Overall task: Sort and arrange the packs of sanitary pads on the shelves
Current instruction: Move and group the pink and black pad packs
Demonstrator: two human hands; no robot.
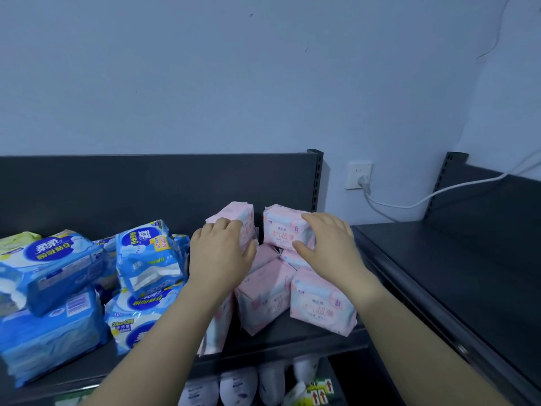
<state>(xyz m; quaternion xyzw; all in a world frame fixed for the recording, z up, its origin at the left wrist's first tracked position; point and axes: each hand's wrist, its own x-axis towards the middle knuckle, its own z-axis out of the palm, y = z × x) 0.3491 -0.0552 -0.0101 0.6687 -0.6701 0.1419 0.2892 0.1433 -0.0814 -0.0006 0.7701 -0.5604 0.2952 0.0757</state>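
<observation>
While gripping one pink pack per hand, just left of the slotted upright point(317, 180) and lower: fingers of the left hand point(222, 253) curled over the tilted left pack point(237, 210), those of the right hand point(329, 241) wrapped round the right pack point(281, 227), long axis lying left-right, label facing out. Both held above the pink heap point(269, 294) on the shelf point(275, 338). Probably best to seat the right pack first, being nearer the upright; blue packs point(146, 253) well left of it.
</observation>
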